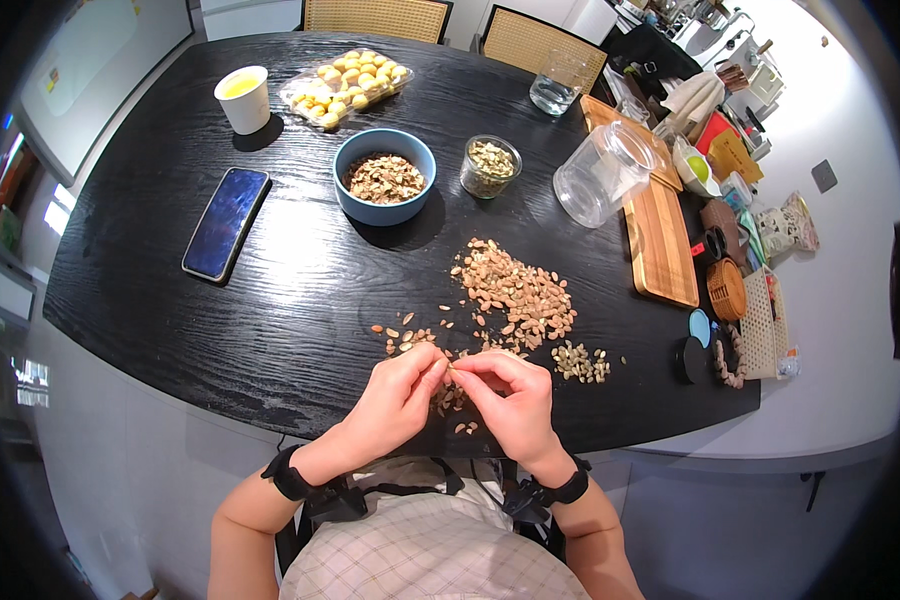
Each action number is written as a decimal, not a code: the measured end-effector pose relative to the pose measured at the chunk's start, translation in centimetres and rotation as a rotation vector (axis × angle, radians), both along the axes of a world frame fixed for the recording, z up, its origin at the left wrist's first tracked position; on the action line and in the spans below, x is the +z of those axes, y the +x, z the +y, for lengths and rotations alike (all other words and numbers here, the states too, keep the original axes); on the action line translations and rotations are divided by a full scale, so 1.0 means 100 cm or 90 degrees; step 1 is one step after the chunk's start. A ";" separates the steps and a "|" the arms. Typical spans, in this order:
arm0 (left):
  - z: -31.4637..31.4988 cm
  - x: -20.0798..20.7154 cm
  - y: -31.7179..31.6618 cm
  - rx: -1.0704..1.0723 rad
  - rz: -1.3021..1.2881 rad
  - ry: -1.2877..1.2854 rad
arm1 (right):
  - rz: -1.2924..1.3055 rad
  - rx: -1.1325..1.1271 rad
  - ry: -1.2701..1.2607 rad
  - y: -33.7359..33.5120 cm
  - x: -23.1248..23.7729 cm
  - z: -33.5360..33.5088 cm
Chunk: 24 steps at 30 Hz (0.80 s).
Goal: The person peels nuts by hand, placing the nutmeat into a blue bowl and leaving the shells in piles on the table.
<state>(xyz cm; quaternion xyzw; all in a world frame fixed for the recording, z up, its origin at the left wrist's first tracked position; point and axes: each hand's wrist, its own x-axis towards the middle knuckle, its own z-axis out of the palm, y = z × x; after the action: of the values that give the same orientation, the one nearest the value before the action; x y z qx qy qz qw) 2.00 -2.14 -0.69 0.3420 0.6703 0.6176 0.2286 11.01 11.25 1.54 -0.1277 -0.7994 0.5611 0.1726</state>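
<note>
seed (450, 367) | pinched between left hand (395, 400) and right hand (510, 395) fingers

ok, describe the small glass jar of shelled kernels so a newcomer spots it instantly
Start at the black wooden table and find the blue bowl of husks near its middle. Just right of the bowl stands the small glass jar, upright and lidless, with greenish kernels inside. Unlike the bigger clear jar lying tipped further right, it is short and filled.

Black wooden table (220, 330) — phone (226, 222), blue bowl (384, 178), white cup (243, 98), seed pile (515, 290), jar (600, 172), wooden tray (662, 245)
</note>
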 end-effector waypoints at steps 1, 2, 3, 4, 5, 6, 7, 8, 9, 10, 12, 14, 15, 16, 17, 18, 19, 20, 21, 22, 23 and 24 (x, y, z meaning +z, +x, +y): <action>0.000 0.001 -0.001 0.000 0.000 0.000 | -0.004 0.002 -0.032 0.000 0.000 0.001; -0.001 0.003 -0.002 -0.010 0.000 -0.021 | -0.008 0.003 -0.063 0.000 0.000 0.001; -0.002 0.004 -0.002 -0.021 0.001 -0.043 | -0.009 0.003 -0.063 0.000 -0.001 0.002; -0.001 0.004 -0.002 -0.021 0.001 -0.042 | -0.025 0.015 -0.086 0.000 -0.003 0.003; -0.001 0.003 -0.002 -0.008 0.026 -0.034 | -0.041 0.026 -0.109 0.000 -0.004 0.004; 0.000 0.003 -0.002 0.006 0.052 -0.025 | -0.041 0.027 -0.108 0.000 -0.005 0.005; 0.000 0.003 -0.002 0.006 0.052 -0.025 | -0.065 0.030 -0.188 0.000 -0.005 0.007; 0.000 0.004 -0.002 0.009 0.044 -0.017 | -0.088 0.033 -0.267 0.000 -0.005 0.008; 0.000 0.004 -0.002 0.012 0.035 -0.010 | -0.089 0.033 -0.267 -0.001 -0.006 0.008; 0.000 0.004 -0.002 0.013 0.034 -0.010 | -0.090 0.031 -0.319 -0.001 -0.006 0.009; 0.000 0.003 -0.002 0.011 0.041 -0.025 | -0.091 0.029 -0.371 -0.001 -0.007 0.009; 0.000 0.001 -0.001 0.015 0.060 -0.018 | -0.114 0.060 -0.371 0.000 -0.007 0.011; 0.000 0.000 -0.002 0.020 0.079 -0.011 | -0.114 0.060 -0.371 0.000 -0.007 0.011; 0.000 -0.001 -0.002 0.019 0.079 -0.011 | -0.120 0.068 -0.375 0.000 -0.007 0.012; 0.001 -0.002 -0.002 0.019 0.089 -0.010 | -0.127 0.077 -0.378 0.000 -0.007 0.013; 0.001 -0.003 -0.002 0.018 0.099 -0.009 | -0.127 0.077 -0.378 -0.001 -0.007 0.013; 0.001 -0.004 -0.003 0.018 0.099 -0.009 | -0.130 0.088 -0.383 -0.001 -0.007 0.013; 0.001 -0.005 -0.003 0.018 0.107 -0.002 | -0.132 0.100 -0.387 -0.001 -0.006 0.014; 0.001 -0.005 -0.003 0.019 0.115 0.004 | -0.132 0.100 -0.387 -0.002 -0.006 0.014; 0.001 -0.005 -0.003 0.019 0.115 0.004 | -0.131 0.100 -0.406 -0.003 -0.006 0.014; 0.001 -0.005 -0.003 0.020 0.120 0.005 | -0.130 0.100 -0.424 -0.003 -0.006 0.014; 0.001 -0.005 -0.003 0.020 0.125 0.007 | -0.130 0.100 -0.424 -0.003 -0.007 0.015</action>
<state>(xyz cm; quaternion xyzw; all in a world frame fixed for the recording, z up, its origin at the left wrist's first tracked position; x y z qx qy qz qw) 1.75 -2.04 -1.23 0.3915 0.6917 0.5881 0.1500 10.71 12.71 0.86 -0.1706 -0.5932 0.7868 -0.0025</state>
